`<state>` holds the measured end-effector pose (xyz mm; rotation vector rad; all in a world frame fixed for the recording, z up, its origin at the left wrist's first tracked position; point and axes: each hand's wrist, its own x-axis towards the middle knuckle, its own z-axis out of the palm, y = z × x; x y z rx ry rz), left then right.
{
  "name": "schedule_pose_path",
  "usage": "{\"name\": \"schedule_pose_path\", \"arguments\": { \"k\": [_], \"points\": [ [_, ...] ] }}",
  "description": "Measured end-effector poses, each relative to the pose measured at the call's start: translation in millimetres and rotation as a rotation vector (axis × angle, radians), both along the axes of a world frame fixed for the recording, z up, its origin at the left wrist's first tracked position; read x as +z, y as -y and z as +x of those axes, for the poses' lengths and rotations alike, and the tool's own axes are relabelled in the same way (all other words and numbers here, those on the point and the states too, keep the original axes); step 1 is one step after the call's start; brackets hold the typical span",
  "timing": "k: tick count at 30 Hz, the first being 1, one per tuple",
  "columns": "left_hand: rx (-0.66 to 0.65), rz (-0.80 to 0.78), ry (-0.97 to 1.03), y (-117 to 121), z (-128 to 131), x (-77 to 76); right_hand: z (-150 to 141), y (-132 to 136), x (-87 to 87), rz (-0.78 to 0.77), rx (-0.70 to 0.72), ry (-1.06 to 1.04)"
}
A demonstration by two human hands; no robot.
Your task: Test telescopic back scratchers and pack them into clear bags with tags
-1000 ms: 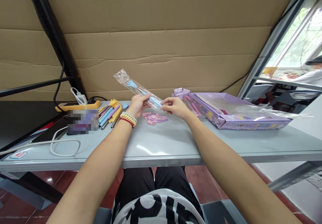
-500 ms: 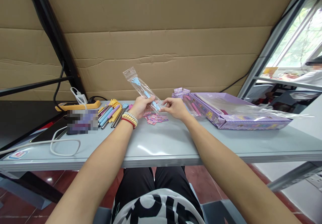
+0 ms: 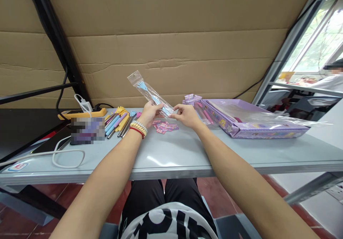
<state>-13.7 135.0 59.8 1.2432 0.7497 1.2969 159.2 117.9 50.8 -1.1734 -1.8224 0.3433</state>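
Observation:
A clear plastic bag (image 3: 135, 78) with a light blue hand-shaped stick (image 3: 154, 98) inside is held slanted above the table. My left hand (image 3: 150, 113) grips it around the middle, thumb on top. At the bag's lower right end, my right hand (image 3: 186, 115) pinches the plastic between thumb and fingertips. Small pink printed cards (image 3: 165, 126) lie on the table just below the hands. Left of my left hand is a pile of unbagged sticks (image 3: 117, 123) in blue, purple and yellow, some with hand-shaped tops.
A purple box (image 3: 265, 131) with clear bags on it stands to the right, beside bagged pink sticks (image 3: 205, 113) and a purple packet stack (image 3: 192, 98). A yellow power strip (image 3: 80, 113), blurred phone and white cable (image 3: 66, 166) lie left. A cardboard wall (image 3: 171, 45) rises behind.
The bag has shifted slightly to the left, and the blue stick inside looks turned a little. Both hands keep their hold in nearly the same place.

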Motion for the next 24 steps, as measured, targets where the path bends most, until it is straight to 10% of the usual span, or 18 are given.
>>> {"name": "schedule_pose_path", "arguments": {
  "k": [24],
  "points": [
    [0.28,-0.015,0.006,-9.7,-11.9,2.3,6.5,-8.0,-7.4,-0.136,0.343,-0.125]
  ]
}}
